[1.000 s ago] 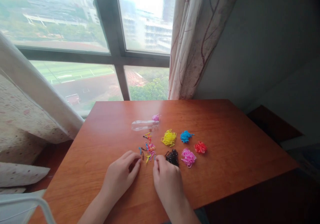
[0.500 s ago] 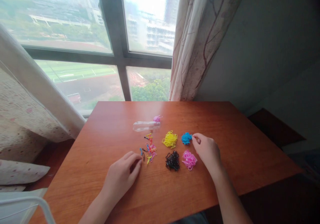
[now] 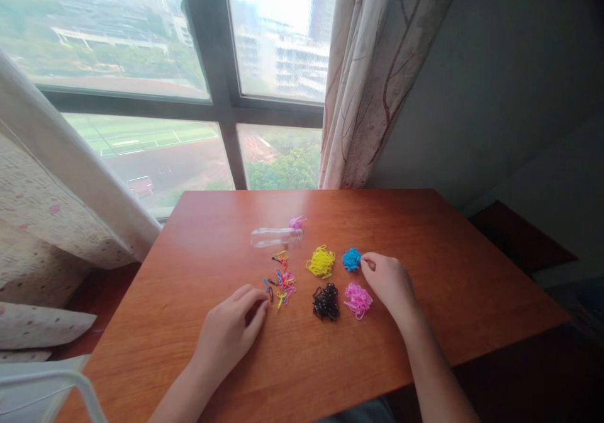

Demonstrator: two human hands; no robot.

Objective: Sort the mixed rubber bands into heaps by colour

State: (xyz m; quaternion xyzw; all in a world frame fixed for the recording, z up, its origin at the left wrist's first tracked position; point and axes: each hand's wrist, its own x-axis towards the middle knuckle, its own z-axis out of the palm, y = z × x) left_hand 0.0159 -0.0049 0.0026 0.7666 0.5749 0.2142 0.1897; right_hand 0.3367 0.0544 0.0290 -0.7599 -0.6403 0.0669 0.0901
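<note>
My right hand [image 3: 389, 281] is closed in a pinch, its fingertips at the right edge of a small heap of blue rubber bands [image 3: 352, 260]. Whatever sits between those fingertips is too small to make out. On the left, my left hand [image 3: 234, 323] rests on the table with curved fingers, thumb and forefinger slightly apart. Its fingertips are beside a loose black rubber band [image 3: 270, 294] at the edge of a mixed scatter of coloured rubber bands [image 3: 285, 279]. Yellow rubber bands [image 3: 321, 262], black rubber bands [image 3: 326, 302] and pink rubber bands [image 3: 358, 301] lie in separate heaps between my hands.
A clear plastic bottle [image 3: 274, 237] lies on its side behind the scatter, with a pink cap [image 3: 296, 222] near its mouth. The wooden table [image 3: 226, 215] reaches toward a window flanked by curtains [image 3: 353, 95]. A white curved rail [image 3: 75, 379] stands at lower left.
My right hand has shifted very slightly left, against the blue heap. My left hand and the heaps stay put; the view has tilted a little.
</note>
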